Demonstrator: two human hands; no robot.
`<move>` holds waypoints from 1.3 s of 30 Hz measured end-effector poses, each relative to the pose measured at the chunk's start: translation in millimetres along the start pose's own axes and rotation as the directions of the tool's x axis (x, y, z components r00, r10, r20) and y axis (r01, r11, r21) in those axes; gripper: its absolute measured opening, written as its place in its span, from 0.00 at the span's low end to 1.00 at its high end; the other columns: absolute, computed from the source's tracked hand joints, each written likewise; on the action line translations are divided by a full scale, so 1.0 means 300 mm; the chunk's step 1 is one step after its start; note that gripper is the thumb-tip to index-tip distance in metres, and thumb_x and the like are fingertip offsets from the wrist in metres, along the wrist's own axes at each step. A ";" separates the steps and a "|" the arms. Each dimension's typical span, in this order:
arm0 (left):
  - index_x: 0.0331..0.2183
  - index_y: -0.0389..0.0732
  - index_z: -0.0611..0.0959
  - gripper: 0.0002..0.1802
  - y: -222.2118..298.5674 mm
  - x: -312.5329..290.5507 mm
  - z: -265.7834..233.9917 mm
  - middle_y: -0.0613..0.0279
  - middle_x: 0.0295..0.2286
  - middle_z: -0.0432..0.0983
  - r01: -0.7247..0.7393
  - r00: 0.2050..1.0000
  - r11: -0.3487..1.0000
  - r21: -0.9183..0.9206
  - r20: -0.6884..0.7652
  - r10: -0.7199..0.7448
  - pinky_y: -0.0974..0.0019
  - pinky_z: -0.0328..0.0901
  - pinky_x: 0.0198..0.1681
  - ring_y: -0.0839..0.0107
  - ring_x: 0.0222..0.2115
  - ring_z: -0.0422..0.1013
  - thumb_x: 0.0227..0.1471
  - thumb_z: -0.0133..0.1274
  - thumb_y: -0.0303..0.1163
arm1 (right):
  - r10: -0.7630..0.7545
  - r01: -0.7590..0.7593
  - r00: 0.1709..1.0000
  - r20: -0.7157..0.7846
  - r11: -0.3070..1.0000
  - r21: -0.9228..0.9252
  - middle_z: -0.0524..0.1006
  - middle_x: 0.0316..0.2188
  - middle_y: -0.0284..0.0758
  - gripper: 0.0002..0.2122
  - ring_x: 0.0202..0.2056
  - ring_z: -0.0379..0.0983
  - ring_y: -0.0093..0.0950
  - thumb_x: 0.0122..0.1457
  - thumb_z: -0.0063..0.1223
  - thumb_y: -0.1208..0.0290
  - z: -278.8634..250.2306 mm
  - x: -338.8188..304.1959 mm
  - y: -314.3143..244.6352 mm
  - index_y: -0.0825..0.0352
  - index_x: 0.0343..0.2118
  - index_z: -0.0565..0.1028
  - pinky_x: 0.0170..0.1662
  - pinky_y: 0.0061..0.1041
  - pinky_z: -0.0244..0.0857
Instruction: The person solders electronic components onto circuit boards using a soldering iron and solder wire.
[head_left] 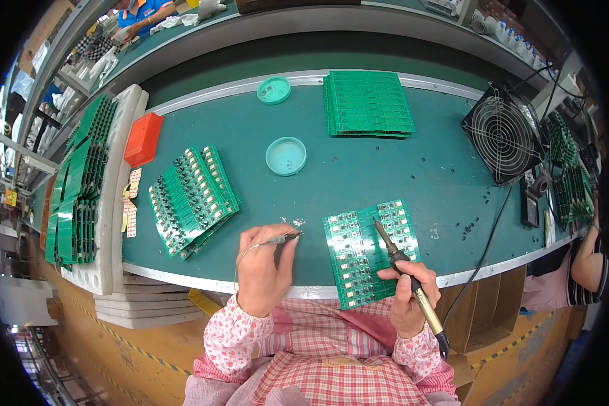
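Fingers of L hand [265,277]: gripping slim grey tool [277,240], poss. tweezers, pinched pen-style nr the tip, prob. for fine control; tip angled R, over desk [311,193], just beside white crumbs [294,221]; whether tip bears a part: too small to tell. Fingers of R hand [413,291]: wrapped round soldering iron [423,308], gold handle, held back from metal end, presumably for heat; tip points down & away at centre strip of green circuit board [348,267], contact unclear. Board: 1 pc., flat, component side up, directly before wearer, near end over desk's metal front edging, prob. for short reach. Boards, stacked, L of L hand: 1 fanned pile [193,203], comps. up, approx. within reach. Boards, far side: 1 neat pile [369,101], squared up, prob. to save rm. Dishes, round, 2: turquoise dish [269,164] w/ a few bits inside, green dish [273,101] w/ dark bits, walls likely keeping small pcs. together. Loose black parts [467,230]: scattered, R side. Fan [504,139], black, wire grille, far R, facing the work, maybe for fumes. Red box [143,139]: far L, beside white foam block [101,260] carrying more boards [81,179].
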State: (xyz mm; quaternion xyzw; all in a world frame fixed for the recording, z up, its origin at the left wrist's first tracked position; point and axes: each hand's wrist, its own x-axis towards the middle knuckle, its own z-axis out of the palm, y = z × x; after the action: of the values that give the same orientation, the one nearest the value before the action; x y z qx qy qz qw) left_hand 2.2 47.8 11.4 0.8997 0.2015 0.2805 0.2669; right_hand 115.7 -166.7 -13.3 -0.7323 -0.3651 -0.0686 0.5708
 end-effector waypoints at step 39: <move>0.37 0.36 0.81 0.09 0.102 -0.059 0.093 0.55 0.35 0.80 0.025 0.999 0.985 -0.168 0.045 -0.018 0.61 0.68 0.41 0.58 0.35 0.75 0.50 0.58 0.18 | -0.048 0.048 0.999 -0.009 0.999 -0.004 0.83 0.25 0.34 0.07 0.26 0.77 0.26 0.64 0.52 0.73 -0.003 0.010 -0.001 0.67 0.42 0.73 0.32 0.24 0.70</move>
State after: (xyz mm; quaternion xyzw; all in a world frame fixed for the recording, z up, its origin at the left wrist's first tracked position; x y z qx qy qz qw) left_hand 12.2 4.6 3.1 0.8775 0.1808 0.2743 0.3493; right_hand 118.1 -166.2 -11.2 -0.7241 -0.3797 -0.0865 0.5692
